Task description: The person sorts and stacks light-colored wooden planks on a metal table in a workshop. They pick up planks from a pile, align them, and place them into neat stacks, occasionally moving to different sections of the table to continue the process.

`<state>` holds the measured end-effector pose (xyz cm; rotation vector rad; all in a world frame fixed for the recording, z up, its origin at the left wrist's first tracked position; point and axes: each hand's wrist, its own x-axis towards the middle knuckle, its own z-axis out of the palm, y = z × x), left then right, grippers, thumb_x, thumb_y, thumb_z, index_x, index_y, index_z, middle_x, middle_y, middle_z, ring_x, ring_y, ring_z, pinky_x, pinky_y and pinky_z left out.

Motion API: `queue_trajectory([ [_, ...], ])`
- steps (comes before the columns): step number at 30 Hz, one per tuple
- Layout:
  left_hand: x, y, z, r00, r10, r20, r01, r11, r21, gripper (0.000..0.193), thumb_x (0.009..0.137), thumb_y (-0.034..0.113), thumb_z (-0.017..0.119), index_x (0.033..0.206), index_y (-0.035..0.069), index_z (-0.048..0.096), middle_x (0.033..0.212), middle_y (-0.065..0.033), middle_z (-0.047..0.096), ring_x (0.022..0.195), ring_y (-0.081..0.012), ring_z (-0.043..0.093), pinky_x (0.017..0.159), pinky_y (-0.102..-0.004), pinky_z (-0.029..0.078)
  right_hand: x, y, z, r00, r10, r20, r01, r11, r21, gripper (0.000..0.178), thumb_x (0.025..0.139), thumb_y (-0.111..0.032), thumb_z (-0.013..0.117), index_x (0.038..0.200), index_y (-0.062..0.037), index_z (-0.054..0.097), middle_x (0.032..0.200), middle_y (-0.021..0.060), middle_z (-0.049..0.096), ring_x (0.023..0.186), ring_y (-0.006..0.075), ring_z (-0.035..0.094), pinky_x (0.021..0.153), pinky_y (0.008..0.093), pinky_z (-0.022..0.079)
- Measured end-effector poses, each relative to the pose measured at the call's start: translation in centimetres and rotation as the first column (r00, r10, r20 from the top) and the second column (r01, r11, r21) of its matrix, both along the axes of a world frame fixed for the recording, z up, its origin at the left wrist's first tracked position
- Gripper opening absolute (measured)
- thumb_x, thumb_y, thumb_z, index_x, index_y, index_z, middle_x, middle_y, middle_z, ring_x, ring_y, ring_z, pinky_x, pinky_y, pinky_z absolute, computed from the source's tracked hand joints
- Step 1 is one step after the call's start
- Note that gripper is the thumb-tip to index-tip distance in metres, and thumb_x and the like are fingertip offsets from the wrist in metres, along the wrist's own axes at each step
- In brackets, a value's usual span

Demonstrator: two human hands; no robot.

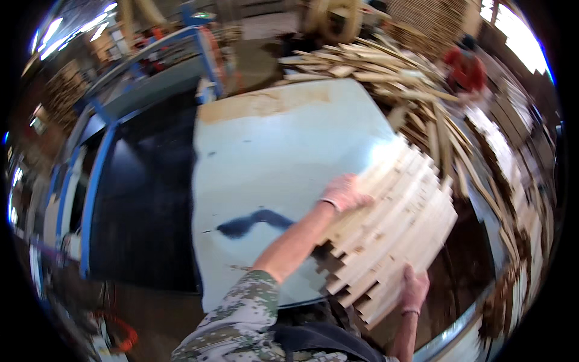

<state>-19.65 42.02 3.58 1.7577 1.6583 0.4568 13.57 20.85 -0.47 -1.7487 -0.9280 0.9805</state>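
Note:
A layer of pale wooden slats (398,211), laid side by side with staggered ends, lies slantwise over the right edge of a light blue tabletop (265,163). My left hand (347,193), in a pinkish glove, grips the slats along their left side, its thumb over the top. On the near right side my right hand (415,288), gloved too, holds the outer slat with the thumb on top; its other fingers are mostly hidden. The near end of the slats sticks out past the table edge. A dark smear (253,222) marks the tabletop.
A dark panel in a blue metal frame (99,199) adjoins the table on the left. Loose wood strips (374,63) are heaped behind and to the right. A person in red (465,67) is at the far right. An orange hose (125,335) lies at lower left.

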Motion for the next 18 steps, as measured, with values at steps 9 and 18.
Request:
queue_trajectory([
  [9, -8.3, -6.5, 1.9, 0.972, 0.228, -0.047, -0.230, 0.972, -0.038, 0.082, 0.075, 0.058, 0.085, 0.130, 0.001, 0.066, 0.134, -0.0254, 0.068, 0.126, -0.0399, 0.066, 0.107, -0.0481, 0.054, -3.4, 2.1, -2.4, 0.970, 0.240, 0.037, -0.242, 0.968, 0.065, 0.047, 0.098, -0.010, 0.074, 0.138, 0.0107, 0.062, 0.122, 0.0159, 0.075, 0.107, 0.0236, 0.070, 0.095, 0.0342, 0.057],
  [18, -28.9, -23.1, -0.5, 0.792, 0.602, -0.102, -0.598, 0.798, 0.074, 0.084, 0.080, 0.067, 0.079, 0.128, -0.001, 0.066, 0.132, -0.0259, 0.068, 0.125, -0.0407, 0.066, 0.105, -0.0489, 0.052, -23.4, 3.2, 0.8, 0.796, 0.595, 0.110, -0.599, 0.800, 0.005, 0.047, 0.085, -0.014, 0.084, 0.125, 0.0044, 0.068, 0.109, 0.0159, 0.080, 0.097, 0.0242, 0.076, 0.090, 0.0371, 0.060],
])
